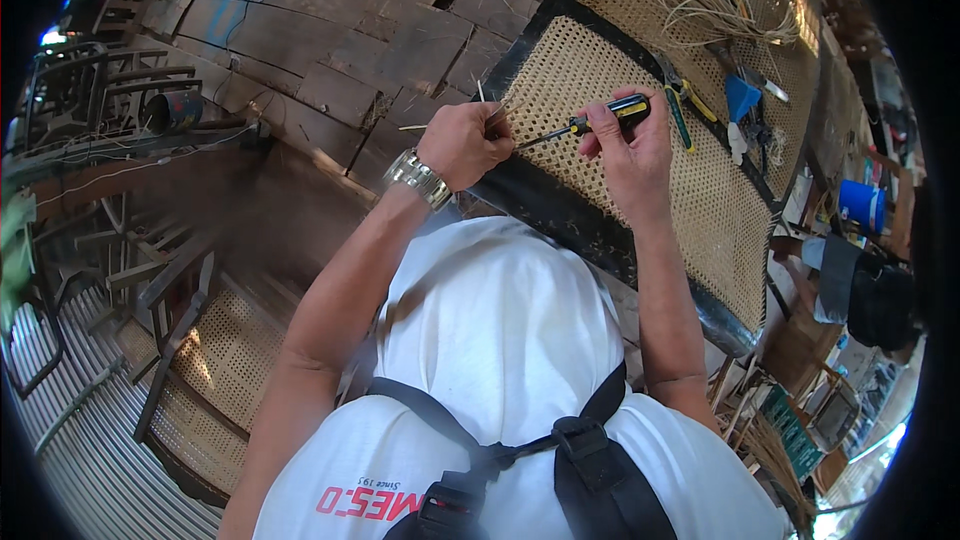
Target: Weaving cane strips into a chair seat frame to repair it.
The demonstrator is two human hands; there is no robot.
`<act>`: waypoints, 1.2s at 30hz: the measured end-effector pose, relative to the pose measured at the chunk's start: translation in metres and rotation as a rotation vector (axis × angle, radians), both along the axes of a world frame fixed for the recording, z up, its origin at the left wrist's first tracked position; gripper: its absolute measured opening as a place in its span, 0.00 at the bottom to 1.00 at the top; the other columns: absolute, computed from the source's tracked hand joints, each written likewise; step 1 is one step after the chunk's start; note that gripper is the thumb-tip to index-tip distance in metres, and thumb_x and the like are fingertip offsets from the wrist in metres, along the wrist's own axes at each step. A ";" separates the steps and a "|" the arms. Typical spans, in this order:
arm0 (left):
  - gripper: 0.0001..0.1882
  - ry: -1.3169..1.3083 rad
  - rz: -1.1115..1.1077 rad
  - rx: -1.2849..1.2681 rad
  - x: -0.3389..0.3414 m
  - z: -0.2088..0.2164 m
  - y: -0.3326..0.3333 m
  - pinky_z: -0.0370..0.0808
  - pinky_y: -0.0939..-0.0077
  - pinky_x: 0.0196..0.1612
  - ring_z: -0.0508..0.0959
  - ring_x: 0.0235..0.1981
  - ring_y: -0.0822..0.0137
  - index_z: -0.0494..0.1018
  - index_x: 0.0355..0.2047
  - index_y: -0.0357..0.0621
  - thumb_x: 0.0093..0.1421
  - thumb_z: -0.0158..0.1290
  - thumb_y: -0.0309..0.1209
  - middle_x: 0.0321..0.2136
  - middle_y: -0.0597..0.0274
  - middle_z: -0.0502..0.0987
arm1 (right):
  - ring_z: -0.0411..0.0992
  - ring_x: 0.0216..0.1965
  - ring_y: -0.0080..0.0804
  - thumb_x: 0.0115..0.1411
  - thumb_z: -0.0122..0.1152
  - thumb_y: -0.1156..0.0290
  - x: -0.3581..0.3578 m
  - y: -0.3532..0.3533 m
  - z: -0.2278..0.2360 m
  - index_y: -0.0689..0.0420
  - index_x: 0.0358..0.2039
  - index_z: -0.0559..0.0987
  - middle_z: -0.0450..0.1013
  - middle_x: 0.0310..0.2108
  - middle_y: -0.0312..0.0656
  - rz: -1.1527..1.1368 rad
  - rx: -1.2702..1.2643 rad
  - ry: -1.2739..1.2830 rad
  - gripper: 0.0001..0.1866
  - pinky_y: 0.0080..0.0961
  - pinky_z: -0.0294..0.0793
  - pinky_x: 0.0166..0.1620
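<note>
My left hand [466, 146], with a metal watch on the wrist, is closed at the left edge of a woven cane panel in a black frame [560, 205]. Thin pale cane strands [411, 127] stick out beside its curled fingers. In my right hand [636, 155] is a screwdriver [622, 114] with a black and yellow handle, held between thumb and fingers. Its thin metal shaft points left, and the tip reaches my left fingertips. Whether the tip touches the weave is hidden there.
On the cane panel's far part lie a loose coil of cane [705, 5], pliers with green and yellow handles [682, 108] and a blue piece [741, 98]. Dark chair frames [150, 90] crowd the left, near another cane panel [215, 380]. A blue bucket [862, 205] stands at right.
</note>
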State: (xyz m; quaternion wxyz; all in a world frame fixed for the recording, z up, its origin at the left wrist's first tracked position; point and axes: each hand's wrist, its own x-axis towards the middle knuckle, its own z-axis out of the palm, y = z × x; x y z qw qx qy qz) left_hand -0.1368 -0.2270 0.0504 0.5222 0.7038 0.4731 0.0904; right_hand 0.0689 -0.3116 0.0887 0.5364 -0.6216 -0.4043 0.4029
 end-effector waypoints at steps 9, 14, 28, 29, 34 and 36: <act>0.08 0.018 -0.006 0.075 0.000 0.006 -0.003 0.75 0.68 0.33 0.78 0.26 0.63 0.78 0.31 0.39 0.54 0.60 0.30 0.24 0.55 0.80 | 0.75 0.23 0.22 0.67 0.62 0.62 0.011 0.005 -0.017 0.58 0.44 0.64 0.77 0.32 0.43 -0.089 -0.125 0.130 0.18 0.18 0.76 0.27; 0.08 -0.003 -0.020 0.088 -0.004 0.007 -0.005 0.73 0.73 0.31 0.75 0.24 0.74 0.78 0.35 0.39 0.59 0.61 0.31 0.22 0.61 0.78 | 0.75 0.23 0.21 0.67 0.62 0.61 0.007 0.009 -0.001 0.60 0.43 0.65 0.75 0.29 0.41 -0.055 -0.129 -0.035 0.19 0.18 0.77 0.27; 0.12 -0.389 0.531 -0.257 -0.066 -0.015 -0.084 0.68 0.82 0.32 0.69 0.28 0.81 0.75 0.51 0.39 0.69 0.52 0.29 0.28 0.75 0.71 | 0.77 0.23 0.24 0.66 0.64 0.61 0.026 0.020 -0.013 0.62 0.41 0.66 0.75 0.27 0.41 0.017 -0.173 0.039 0.19 0.19 0.78 0.27; 0.13 -0.368 0.563 -0.143 -0.055 -0.022 -0.084 0.68 0.82 0.32 0.69 0.28 0.82 0.75 0.51 0.40 0.68 0.54 0.29 0.28 0.74 0.71 | 0.77 0.23 0.24 0.66 0.64 0.61 0.026 0.021 -0.013 0.62 0.41 0.66 0.75 0.27 0.41 0.026 -0.156 0.047 0.19 0.19 0.78 0.27; 0.13 -0.304 0.534 0.114 -0.023 -0.004 -0.069 0.67 0.83 0.28 0.67 0.25 0.82 0.76 0.46 0.42 0.66 0.60 0.35 0.24 0.73 0.73 | 0.77 0.23 0.24 0.66 0.64 0.61 0.027 0.021 -0.015 0.61 0.41 0.66 0.75 0.27 0.41 0.062 -0.144 0.109 0.19 0.19 0.79 0.26; 0.14 -0.352 0.541 0.090 -0.022 -0.005 -0.067 0.67 0.83 0.28 0.68 0.25 0.82 0.77 0.45 0.41 0.67 0.59 0.37 0.24 0.74 0.73 | 0.77 0.23 0.24 0.66 0.64 0.62 0.025 0.021 -0.013 0.61 0.41 0.66 0.75 0.27 0.41 0.071 -0.128 0.121 0.19 0.19 0.79 0.26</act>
